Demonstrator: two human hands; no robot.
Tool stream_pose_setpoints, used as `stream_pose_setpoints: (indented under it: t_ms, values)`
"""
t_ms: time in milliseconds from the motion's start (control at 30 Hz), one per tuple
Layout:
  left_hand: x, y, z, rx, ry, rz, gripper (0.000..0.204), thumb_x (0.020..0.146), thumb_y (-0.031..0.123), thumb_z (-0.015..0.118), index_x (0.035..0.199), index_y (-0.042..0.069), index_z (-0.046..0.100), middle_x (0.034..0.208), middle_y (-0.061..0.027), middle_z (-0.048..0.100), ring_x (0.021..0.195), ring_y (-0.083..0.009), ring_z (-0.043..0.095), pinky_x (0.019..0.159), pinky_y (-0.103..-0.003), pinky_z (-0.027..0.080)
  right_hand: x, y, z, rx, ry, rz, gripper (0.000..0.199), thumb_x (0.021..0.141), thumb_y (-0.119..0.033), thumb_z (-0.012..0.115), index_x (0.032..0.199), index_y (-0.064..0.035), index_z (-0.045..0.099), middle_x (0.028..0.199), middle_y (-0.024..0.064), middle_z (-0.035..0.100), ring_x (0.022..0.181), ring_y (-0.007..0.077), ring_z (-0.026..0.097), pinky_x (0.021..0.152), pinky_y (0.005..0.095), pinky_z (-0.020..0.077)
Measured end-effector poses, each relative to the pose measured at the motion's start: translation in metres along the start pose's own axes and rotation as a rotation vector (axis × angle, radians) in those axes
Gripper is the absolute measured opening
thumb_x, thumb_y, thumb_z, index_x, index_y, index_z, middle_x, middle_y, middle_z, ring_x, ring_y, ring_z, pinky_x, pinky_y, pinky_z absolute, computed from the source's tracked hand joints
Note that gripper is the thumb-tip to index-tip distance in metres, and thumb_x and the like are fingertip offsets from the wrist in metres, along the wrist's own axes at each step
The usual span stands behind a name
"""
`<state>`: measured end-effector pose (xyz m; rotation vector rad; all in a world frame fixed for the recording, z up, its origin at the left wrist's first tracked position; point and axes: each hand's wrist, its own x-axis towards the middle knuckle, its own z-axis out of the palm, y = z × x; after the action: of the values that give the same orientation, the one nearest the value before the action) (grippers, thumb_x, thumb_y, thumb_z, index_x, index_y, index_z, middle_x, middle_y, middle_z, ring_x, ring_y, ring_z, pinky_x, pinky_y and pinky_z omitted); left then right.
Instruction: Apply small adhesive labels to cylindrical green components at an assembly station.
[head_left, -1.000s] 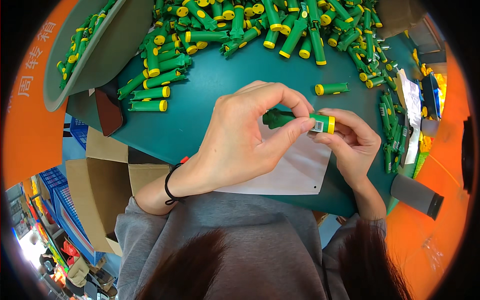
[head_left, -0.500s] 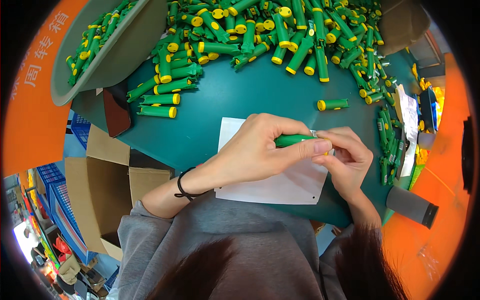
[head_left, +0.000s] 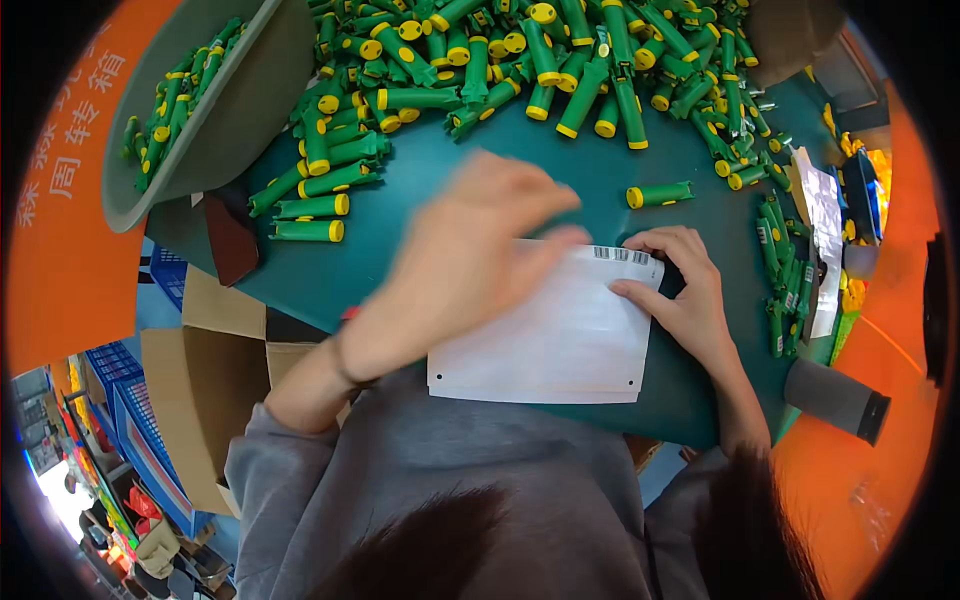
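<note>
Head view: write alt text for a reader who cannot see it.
A person's right hand rests on a white rectangular paper sheet on a teal table, while the blurred left hand hovers over it. Green plastic tubes with yellow caps are heaped beyond.

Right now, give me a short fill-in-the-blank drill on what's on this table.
1. The right hand rests on the top right corner of a flat ____ sheet.
2. The green tubes have ____ caps.
3. The left hand is too ____ to show whether it holds anything.
4. The tabletop is ____ in colour.

Missing words: white; yellow; blurred; teal
</note>
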<state>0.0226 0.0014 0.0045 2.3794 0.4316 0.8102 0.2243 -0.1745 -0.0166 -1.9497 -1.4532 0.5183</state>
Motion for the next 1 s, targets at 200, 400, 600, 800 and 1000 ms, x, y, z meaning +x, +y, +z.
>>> stream_pose_setpoints:
  t_ms: [200, 400, 600, 800, 1000]
  values:
    - [-0.004, -0.001, 0.046, 0.005, -0.134, 0.017, 0.021, 0.078, 0.020, 0.084, 0.095, 0.010, 0.078, 0.097, -0.0057, 0.070, 0.089, -0.0262, 0.062, 0.074, -0.039, 0.053, -0.002, 0.007, 0.003, -0.033, 0.066, -0.073, 0.041, 0.071, -0.013, 0.089, 0.107, -0.0054, 0.070, 0.105, 0.0064, 0.067, 0.100, 0.0223, 0.061, 0.088, 0.0328, 0.0499]
    - [-0.004, 0.002, 0.048, -0.008, -0.041, -0.067, 0.017, 0.077, 0.018, 0.083, 0.089, 0.007, 0.077, 0.093, -0.0042, 0.068, 0.091, -0.0254, 0.060, 0.077, -0.038, 0.053, -0.002, 0.011, 0.002, -0.005, 0.042, -0.066, 0.041, 0.070, -0.014, 0.090, 0.105, -0.0067, 0.070, 0.103, 0.0046, 0.067, 0.098, 0.0206, 0.059, 0.088, 0.0331, 0.0482]
    - [-0.007, -0.001, 0.048, -0.038, -0.116, -0.071, 0.016, 0.077, 0.017, 0.083, 0.087, 0.007, 0.076, 0.093, -0.0044, 0.068, 0.091, -0.0250, 0.060, 0.077, -0.038, 0.050, -0.003, 0.013, 0.001, 0.008, 0.038, -0.066, 0.040, 0.068, -0.015, 0.091, 0.102, -0.0065, 0.071, 0.101, 0.0036, 0.067, 0.096, 0.0200, 0.057, 0.087, 0.0318, 0.0469]
    - [-0.008, -0.005, 0.051, -0.050, -0.044, 0.021, 0.012, 0.076, 0.014, 0.081, 0.085, 0.008, 0.076, 0.091, -0.0011, 0.068, 0.089, -0.0237, 0.060, 0.078, -0.038, 0.048, -0.003, 0.012, 0.003, 0.009, 0.043, -0.051, 0.040, 0.068, -0.014, 0.091, 0.102, -0.0064, 0.071, 0.101, 0.0032, 0.067, 0.098, 0.0193, 0.057, 0.086, 0.0315, 0.0467]
    - [-0.007, -0.006, 0.054, -0.062, -0.028, 0.052, 0.009, 0.078, 0.010, 0.079, 0.082, 0.007, 0.072, 0.089, -0.0022, 0.066, 0.089, -0.0245, 0.059, 0.077, -0.037, 0.048, -0.002, 0.011, 0.001, -0.020, 0.046, -0.074, 0.041, 0.067, -0.014, 0.091, 0.102, -0.0062, 0.071, 0.100, 0.0031, 0.066, 0.096, 0.0189, 0.057, 0.086, 0.0308, 0.0464]
